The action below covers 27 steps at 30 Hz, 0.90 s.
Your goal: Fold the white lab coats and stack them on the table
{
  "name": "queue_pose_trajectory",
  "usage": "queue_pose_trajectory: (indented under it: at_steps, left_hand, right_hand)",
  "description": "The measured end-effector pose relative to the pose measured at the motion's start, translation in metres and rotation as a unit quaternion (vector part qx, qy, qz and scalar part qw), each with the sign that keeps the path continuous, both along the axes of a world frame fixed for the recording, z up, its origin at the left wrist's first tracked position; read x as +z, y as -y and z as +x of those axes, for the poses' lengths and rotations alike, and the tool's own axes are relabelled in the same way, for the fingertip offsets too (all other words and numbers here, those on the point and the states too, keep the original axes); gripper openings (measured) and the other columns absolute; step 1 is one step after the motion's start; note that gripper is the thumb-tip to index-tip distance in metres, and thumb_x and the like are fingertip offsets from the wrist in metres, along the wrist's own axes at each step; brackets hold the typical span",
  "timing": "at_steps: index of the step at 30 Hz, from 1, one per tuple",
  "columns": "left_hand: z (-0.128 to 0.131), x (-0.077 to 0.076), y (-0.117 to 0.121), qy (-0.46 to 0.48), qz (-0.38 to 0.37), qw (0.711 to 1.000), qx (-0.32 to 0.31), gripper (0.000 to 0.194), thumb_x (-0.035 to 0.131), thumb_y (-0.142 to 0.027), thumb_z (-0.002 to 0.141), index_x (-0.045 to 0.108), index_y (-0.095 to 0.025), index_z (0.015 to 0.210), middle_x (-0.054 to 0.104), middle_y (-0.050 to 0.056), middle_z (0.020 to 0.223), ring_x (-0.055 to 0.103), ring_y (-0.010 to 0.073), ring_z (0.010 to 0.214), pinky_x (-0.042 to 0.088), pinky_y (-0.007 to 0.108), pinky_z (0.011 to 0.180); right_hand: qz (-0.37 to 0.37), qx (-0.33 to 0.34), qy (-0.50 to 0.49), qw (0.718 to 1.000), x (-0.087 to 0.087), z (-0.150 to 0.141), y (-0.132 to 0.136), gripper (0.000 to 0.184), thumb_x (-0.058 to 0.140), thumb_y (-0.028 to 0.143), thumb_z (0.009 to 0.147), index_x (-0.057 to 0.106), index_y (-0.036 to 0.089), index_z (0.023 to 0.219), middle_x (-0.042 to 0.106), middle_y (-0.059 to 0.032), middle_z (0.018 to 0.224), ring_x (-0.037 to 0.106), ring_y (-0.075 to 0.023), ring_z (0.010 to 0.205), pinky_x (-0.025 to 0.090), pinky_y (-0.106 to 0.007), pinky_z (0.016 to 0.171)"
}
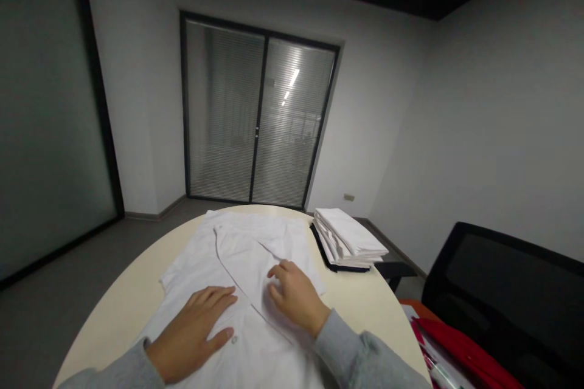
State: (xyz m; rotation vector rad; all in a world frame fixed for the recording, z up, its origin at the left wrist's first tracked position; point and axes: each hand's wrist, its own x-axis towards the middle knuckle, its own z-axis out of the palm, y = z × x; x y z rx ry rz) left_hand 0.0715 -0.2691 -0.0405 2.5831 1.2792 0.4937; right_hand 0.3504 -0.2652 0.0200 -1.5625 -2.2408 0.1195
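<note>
Resting flat on the white garment (249, 243): left hand (196, 331), released. Right hand (296, 296), fingers curled over it; grasp cannot be determined.

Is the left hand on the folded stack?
No, the left hand lies on the white garment, with the stack off to the right.
</note>
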Motion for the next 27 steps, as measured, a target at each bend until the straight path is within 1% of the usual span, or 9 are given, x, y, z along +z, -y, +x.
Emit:
queue_pose_trajectory:
  at_steps: [3, 6, 10, 13, 16, 20, 23, 25, 27]
  left_hand:
    - [0.005, 0.009, 0.004, -0.003, -0.008, 1.000, 0.011, 0.048, 0.061, -0.046, 0.096, 0.063, -0.030, 0.141, 0.060, 0.007, 0.149, 0.052, 0.0294, 0.137, 0.039, 0.048, 0.119]
    - [0.012, 0.020, 0.008, -0.013, -0.018, 1.000, 0.021, 0.046, 0.062, -0.045, 0.094, 0.064, -0.026, 0.137, 0.063, 0.009, 0.144, 0.051, 0.0320, 0.136, 0.037, 0.051, 0.118]
    - [0.018, 0.029, 0.010, -0.015, -0.028, 0.999, 0.025, 0.045, 0.062, -0.039, 0.094, 0.062, -0.026, 0.137, 0.061, 0.009, 0.145, 0.049, 0.0324, 0.135, 0.035, 0.051, 0.118]
    - [0.019, 0.027, 0.006, 0.000, -0.019, 0.999, 0.029, 0.040, 0.063, -0.036, 0.093, 0.064, -0.025, 0.132, 0.061, 0.008, 0.144, 0.048, 0.0314, 0.133, 0.036, 0.048, 0.115]
    - [0.017, 0.021, 0.000, 0.012, -0.014, 0.999, 0.031, 0.032, 0.064, -0.035, 0.093, 0.066, -0.025, 0.124, 0.064, 0.008, 0.134, 0.051, 0.0306, 0.125, 0.039, 0.047, 0.110]
    - [0.014, 0.024, -0.005, 0.018, -0.021, 0.999, 0.026, 0.030, 0.061, -0.033, 0.094, 0.065, -0.027, 0.122, 0.066, 0.007, 0.127, 0.052, 0.0302, 0.120, 0.040, 0.046, 0.104]
    - [0.011, 0.030, -0.006, 0.029, -0.030, 0.999, 0.012, 0.028, 0.059, -0.032, 0.095, 0.064, -0.029, 0.122, 0.066, 0.005, 0.128, 0.052, 0.0291, 0.119, 0.040, 0.045, 0.103]
    - [0.010, 0.031, -0.006, 0.035, -0.030, 0.999, 0.000, 0.027, 0.059, -0.031, 0.094, 0.064, -0.030, 0.121, 0.066, 0.004, 0.129, 0.053, 0.0278, 0.120, 0.039, 0.043, 0.103]
    - [0.009, 0.029, -0.006, 0.035, -0.022, 0.999, -0.005, 0.026, 0.059, -0.029, 0.094, 0.064, -0.028, 0.120, 0.066, 0.004, 0.130, 0.054, 0.0269, 0.119, 0.039, 0.042, 0.102]
  right_hand:
    - [-0.034, 0.071, 0.049, 0.996, 0.006, -0.058, -0.017, 0.035, 0.057, 0.035, 0.093, 0.067, 0.023, 0.125, 0.070, -0.0087, 0.113, 0.068, -0.0258, 0.103, 0.052, -0.036, 0.089]
    - [-0.029, 0.102, 0.095, 0.990, 0.006, -0.108, -0.047, 0.045, 0.056, 0.042, 0.095, 0.060, 0.026, 0.137, 0.068, -0.0120, 0.122, 0.067, -0.0295, 0.105, 0.052, -0.042, 0.087]
    - [-0.006, 0.097, 0.103, 0.990, -0.003, -0.153, -0.094, 0.045, 0.056, 0.045, 0.098, 0.059, 0.034, 0.142, 0.051, -0.0133, 0.150, 0.052, -0.0333, 0.132, 0.042, -0.051, 0.104]
    - [-0.023, 0.073, 0.094, 0.993, -0.014, -0.171, -0.123, 0.040, 0.055, 0.049, 0.100, 0.067, 0.028, 0.131, 0.038, -0.0144, 0.163, 0.043, -0.0365, 0.142, 0.033, -0.056, 0.112]
    - [-0.049, 0.040, 0.087, 0.994, -0.026, -0.179, -0.142, 0.045, 0.054, 0.050, 0.100, 0.066, 0.021, 0.131, 0.044, -0.0190, 0.159, 0.045, -0.0393, 0.139, 0.032, -0.061, 0.110]
    - [-0.041, 0.008, 0.067, 0.997, -0.032, -0.175, -0.151, 0.048, 0.052, 0.038, 0.098, 0.060, 0.009, 0.136, 0.055, -0.0256, 0.147, 0.051, -0.0396, 0.133, 0.035, -0.060, 0.109]
    - [-0.015, -0.002, 0.046, 0.999, -0.022, -0.161, -0.150, 0.050, 0.052, 0.023, 0.094, 0.055, 0.010, 0.142, 0.050, -0.0236, 0.153, 0.056, -0.0370, 0.128, 0.040, -0.056, 0.108]
    - [0.004, -0.009, 0.031, 0.999, -0.009, -0.145, -0.147, 0.060, 0.051, 0.018, 0.091, 0.046, 0.013, 0.151, 0.039, -0.0199, 0.163, 0.056, -0.0351, 0.129, 0.043, -0.053, 0.108]
    - [0.035, -0.010, 0.004, 0.999, 0.007, -0.124, -0.140, 0.071, 0.052, 0.016, 0.089, 0.035, 0.013, 0.158, 0.028, -0.0166, 0.170, 0.051, -0.0332, 0.136, 0.043, -0.050, 0.112]
